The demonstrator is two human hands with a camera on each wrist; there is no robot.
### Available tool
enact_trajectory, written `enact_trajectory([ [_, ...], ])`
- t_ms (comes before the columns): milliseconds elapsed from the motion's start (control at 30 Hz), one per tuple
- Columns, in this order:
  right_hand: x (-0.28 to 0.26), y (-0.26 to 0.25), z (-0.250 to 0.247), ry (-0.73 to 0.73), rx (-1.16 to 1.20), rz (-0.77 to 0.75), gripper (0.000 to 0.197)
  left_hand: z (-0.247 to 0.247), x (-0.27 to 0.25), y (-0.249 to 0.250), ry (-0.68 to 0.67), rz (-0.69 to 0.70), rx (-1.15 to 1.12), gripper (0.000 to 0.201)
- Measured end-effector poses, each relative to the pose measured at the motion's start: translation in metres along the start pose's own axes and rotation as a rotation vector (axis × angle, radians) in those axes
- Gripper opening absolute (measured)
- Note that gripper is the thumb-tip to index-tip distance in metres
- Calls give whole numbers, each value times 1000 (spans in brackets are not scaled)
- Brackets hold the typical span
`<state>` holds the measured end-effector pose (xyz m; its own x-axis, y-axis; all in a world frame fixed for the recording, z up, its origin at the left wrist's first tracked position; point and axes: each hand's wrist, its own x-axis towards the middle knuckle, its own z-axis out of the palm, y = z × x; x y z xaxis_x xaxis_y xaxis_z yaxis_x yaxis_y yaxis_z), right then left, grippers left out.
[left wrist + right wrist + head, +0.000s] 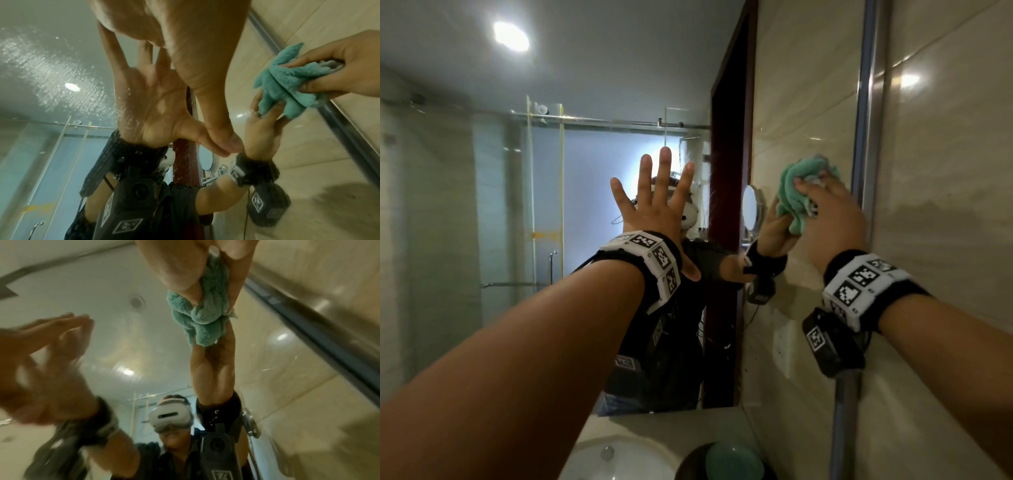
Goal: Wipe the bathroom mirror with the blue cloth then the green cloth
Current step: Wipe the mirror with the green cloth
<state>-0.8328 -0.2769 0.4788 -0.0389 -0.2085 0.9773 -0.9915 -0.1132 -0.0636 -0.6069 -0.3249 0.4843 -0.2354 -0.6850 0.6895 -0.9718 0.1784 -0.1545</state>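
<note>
right hand (832, 219) clutches bunched green cloth (796, 198) at mirror (482, 205) right edge | left hand (654, 205) splayed flat, empty | cloth soft, light; best held wadded

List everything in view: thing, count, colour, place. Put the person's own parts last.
mirror: one, silver-framed, on the wall ahead
green cloth: one, bunched against the mirror near its right edge
sink: one, white, below the mirror
bowl: one, green, on the counter right of the sink
wall tiles: beige, right of the mirror
left hand: one, fingers spread, flat on the mirror
right hand: one, grips the green cloth
wristbands: two, black with white markers, one on each wrist
</note>
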Motion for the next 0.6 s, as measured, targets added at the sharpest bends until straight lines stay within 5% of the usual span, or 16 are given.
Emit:
enact_trajectory([
  [67, -22, -9, 8, -56, 148, 2, 36, 0, 0, 1, 9, -2, 3, 160],
  [200, -93, -19, 18, -418, 117, -244, 53, -4, -2, 1, 10, -1, 7, 160],
  [300, -133, -26, 13, -533, 190, -240, 70, -1, -7, -2, 27, 28, 24, 157],
  [367, -137, -16, 14, -522, 105, -334, 68, 7, -19, -1, 29, 64, 40, 152],
  [467, -104, 5, 8, -443, 91, -248, 43, 25, -48, 3, -33, 145, 63, 148],
  [600, -62, 43, -2, -252, -76, 53, 55, 47, -75, 0, -107, 163, 57, 146],
])
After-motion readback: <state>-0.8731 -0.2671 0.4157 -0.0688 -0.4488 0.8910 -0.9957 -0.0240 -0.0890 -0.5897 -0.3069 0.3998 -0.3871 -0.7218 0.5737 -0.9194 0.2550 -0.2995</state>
